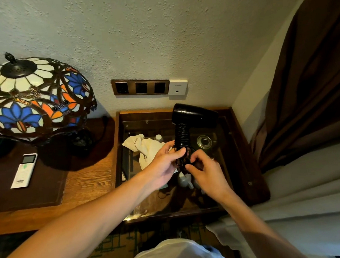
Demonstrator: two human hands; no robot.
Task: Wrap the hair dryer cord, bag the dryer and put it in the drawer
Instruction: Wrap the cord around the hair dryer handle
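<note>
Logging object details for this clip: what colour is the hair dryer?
Black, body and handle alike; the hair dryer shows clearly in the head view.

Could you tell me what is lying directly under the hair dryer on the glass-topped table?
Under the hair dryer a white cloth bag lies on the glass top. Both hands cover whatever lies below them.
</note>
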